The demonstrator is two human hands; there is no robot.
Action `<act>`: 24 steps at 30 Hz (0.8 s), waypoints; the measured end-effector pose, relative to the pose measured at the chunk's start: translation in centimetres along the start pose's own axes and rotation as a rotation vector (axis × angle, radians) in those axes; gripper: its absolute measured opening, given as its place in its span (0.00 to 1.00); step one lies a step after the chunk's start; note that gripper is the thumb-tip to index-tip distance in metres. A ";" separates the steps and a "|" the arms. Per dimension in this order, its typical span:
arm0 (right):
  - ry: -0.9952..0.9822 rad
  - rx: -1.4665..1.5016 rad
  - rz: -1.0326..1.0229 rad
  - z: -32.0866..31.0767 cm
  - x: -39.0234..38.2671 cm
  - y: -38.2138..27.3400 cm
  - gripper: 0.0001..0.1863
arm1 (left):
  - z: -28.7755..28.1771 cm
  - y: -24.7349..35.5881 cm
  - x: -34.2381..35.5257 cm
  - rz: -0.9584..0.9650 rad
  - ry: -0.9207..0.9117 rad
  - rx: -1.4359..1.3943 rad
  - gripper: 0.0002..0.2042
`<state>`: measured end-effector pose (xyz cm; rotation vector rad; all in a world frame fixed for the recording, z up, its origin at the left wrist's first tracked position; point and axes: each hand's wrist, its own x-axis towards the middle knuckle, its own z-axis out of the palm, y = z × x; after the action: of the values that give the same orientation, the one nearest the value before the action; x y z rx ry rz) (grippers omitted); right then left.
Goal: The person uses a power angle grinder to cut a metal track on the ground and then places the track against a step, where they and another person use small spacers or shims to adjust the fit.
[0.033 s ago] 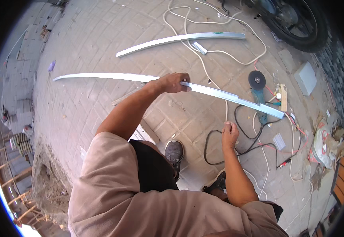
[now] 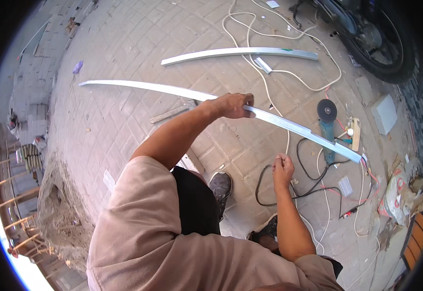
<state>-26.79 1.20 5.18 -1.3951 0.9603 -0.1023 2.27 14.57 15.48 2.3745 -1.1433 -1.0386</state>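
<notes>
My left hand [image 2: 234, 105] is closed round the middle of a long, light metal profile [image 2: 143, 86] that runs from the far left down to the right. On its right-hand part [image 2: 289, 127] a stepped edge shows, as of a second strip lying along it. The right end crosses over an angle grinder [image 2: 328, 128] with a black disc, lying on the paving. Closer to me, my right hand [image 2: 283, 169] hangs below the profile, fingers drawn together and apart from the metal; whatever they may hold is too small to make out.
Farther off lies a second metal profile [image 2: 240, 52] across a white cable [image 2: 248, 36], beside a short metal piece [image 2: 263, 65]. A motorcycle wheel [image 2: 386, 43] stands far right, near a white block [image 2: 383, 115]. Black cord [image 2: 260, 179] loops near my feet. A rubble heap [image 2: 63, 213] sits left.
The whole view has shifted and turned slightly. My right hand has moved a little to the left over the ground. My left hand keeps its grip on the metal profile.
</notes>
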 end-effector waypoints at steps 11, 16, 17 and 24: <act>-0.561 0.763 0.071 1.1 -15.5 -24.0 0.30 | -7.8 29.0 -13.7 0.159 -0.016 -0.130 0.19; -0.471 0.948 0.328 -3.8 -25.1 -32.6 0.29 | -13.0 30.6 -23.0 0.135 0.455 -0.250 0.20; -0.365 0.919 0.390 -4.4 -26.4 -33.9 0.27 | -13.9 29.6 -25.5 0.042 0.631 -0.234 0.21; -0.159 0.824 0.262 -9.8 -36.3 -40.3 0.24 | -15.6 15.8 -39.0 -1.196 0.961 -0.870 0.41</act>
<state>-37.18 5.30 59.12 -0.5085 0.8191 -0.1645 -11.45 34.12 53.43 2.1055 0.9722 -0.2906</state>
